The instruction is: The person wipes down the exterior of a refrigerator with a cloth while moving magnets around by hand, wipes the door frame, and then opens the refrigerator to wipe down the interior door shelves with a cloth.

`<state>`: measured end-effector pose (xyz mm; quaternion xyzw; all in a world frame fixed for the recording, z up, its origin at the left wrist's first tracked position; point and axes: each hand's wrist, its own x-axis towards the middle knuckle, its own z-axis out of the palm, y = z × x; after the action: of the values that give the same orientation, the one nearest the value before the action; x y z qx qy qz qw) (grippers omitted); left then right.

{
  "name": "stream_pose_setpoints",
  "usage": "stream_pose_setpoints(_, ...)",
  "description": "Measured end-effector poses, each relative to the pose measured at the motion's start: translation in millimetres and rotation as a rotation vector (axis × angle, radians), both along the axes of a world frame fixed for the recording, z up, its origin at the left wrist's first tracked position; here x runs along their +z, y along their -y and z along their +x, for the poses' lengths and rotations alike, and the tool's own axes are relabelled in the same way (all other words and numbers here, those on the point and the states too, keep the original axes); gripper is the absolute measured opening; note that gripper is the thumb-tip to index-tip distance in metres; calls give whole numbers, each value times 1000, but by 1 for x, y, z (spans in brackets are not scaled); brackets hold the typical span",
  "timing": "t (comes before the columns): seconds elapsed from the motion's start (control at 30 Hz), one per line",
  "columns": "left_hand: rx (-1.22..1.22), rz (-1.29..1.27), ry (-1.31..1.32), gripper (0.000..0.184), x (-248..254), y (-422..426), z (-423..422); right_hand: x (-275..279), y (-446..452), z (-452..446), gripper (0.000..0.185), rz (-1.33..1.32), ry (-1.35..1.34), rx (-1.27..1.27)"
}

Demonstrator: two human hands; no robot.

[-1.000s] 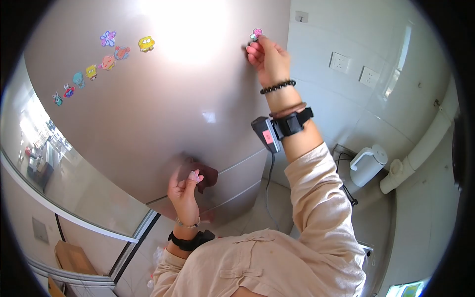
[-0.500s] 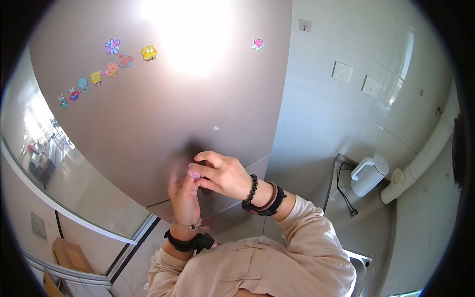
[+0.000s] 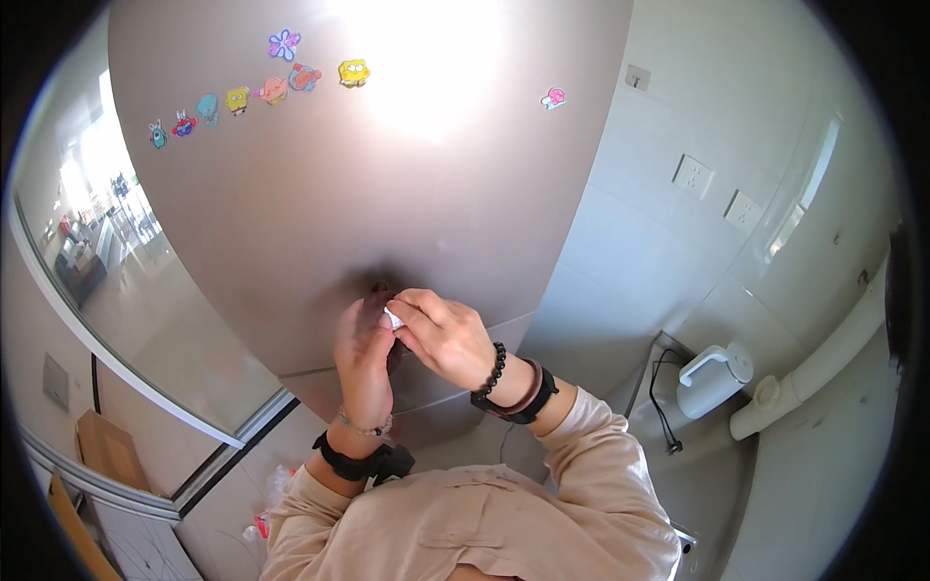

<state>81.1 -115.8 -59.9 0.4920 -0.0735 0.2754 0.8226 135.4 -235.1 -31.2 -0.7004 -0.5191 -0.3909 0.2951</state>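
The right hand (image 3: 446,336) has come down beside the left hand (image 3: 364,360), both pinching a small white piece (image 3: 392,318) between them

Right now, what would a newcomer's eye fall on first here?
Probably the slanting row of colourful cartoon stickers at the upper left of the shiny pinkish-grey panel, with one pink-and-white sticker apart at its upper right. Next, near the picture's middle, the bare left hand and bare right hand meet at a small whitish piece between their fingertips.
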Motion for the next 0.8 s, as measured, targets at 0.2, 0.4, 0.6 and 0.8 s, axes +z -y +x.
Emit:
stream_pose_setpoints(0.2, -42, -33, -42, 30, 3, 3, -6, -4, -3, 4, 31, 3, 21, 61)
stream_pose_setpoints(0.4, -89, -121, 9, 31, -2, -5, -3, -5, -4, 5, 31, 23, 249, 4)
stream_pose_setpoints(0.6, -108, -89, 24, 29, 8, -4, -7, -8, -7, 10, 31, 52, 250, 37)
stream_pose_setpoints(0.8, 1, -267, -8, 27, 17, -13, -1, 40, 8, 33, 26, 286, 345, -129)
